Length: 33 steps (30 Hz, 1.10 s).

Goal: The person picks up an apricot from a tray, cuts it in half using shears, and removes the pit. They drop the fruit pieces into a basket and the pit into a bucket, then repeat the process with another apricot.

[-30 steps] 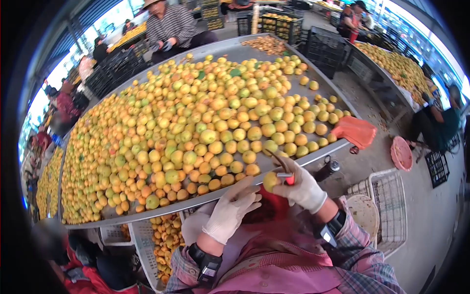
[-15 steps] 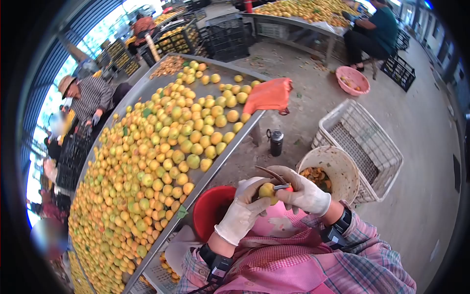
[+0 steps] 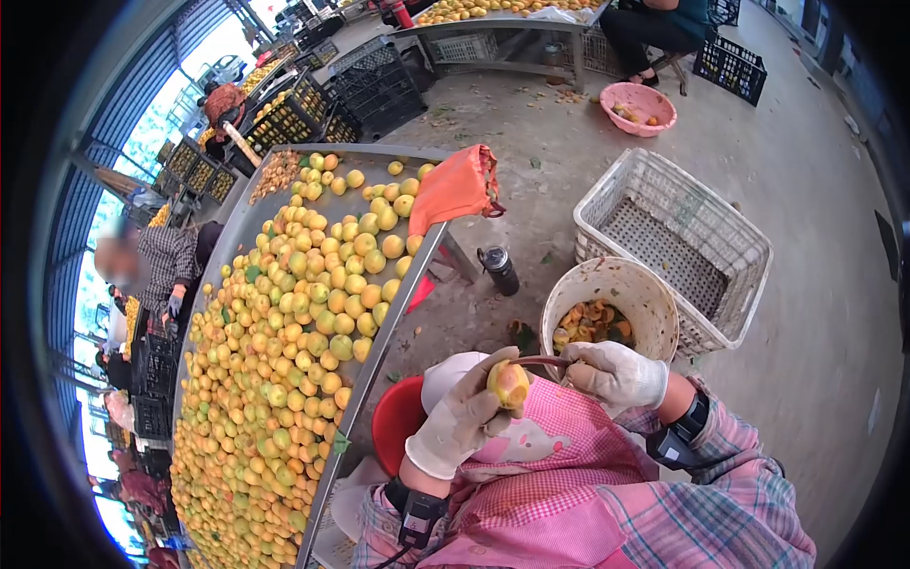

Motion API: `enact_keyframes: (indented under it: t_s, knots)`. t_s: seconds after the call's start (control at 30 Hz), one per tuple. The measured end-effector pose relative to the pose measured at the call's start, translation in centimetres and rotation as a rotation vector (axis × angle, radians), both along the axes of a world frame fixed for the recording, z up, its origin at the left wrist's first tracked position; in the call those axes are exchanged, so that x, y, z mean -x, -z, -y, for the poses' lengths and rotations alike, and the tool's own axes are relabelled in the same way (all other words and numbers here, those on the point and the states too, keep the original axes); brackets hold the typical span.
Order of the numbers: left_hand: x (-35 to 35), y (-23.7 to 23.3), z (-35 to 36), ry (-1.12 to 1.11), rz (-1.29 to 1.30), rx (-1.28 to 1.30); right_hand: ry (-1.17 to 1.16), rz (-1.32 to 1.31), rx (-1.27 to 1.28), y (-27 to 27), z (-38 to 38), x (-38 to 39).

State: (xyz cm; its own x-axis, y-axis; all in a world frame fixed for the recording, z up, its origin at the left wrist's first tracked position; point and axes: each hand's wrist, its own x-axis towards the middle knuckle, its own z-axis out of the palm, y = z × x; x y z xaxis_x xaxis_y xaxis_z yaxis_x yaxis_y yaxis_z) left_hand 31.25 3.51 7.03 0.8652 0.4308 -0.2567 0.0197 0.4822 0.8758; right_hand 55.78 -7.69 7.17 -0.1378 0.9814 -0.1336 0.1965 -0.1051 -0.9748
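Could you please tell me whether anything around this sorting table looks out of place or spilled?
An orange bag hangs half off the table's corner, and scraps lie on the floor beside the bucket, not in it.

Concrete floor [image 3: 815,284]; metal table [image 3: 248,220]; probably daylight left.

No writing could be read anywhere. The pink apron [image 3: 555,431] carried a pale printed figure (a picture, no letters), and the dark bottle [image 3: 500,270] and the white crate [image 3: 664,242] showed no legible label.
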Motion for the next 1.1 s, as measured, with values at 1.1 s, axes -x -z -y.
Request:
enact_keyframes:
  t_s: [1.1]
  knots:
    - [-2.4,-2.0,0.6,-0.013,-0.033,0.064,-0.158,0.074,-0.028,-0.7,0.6,-2.4]
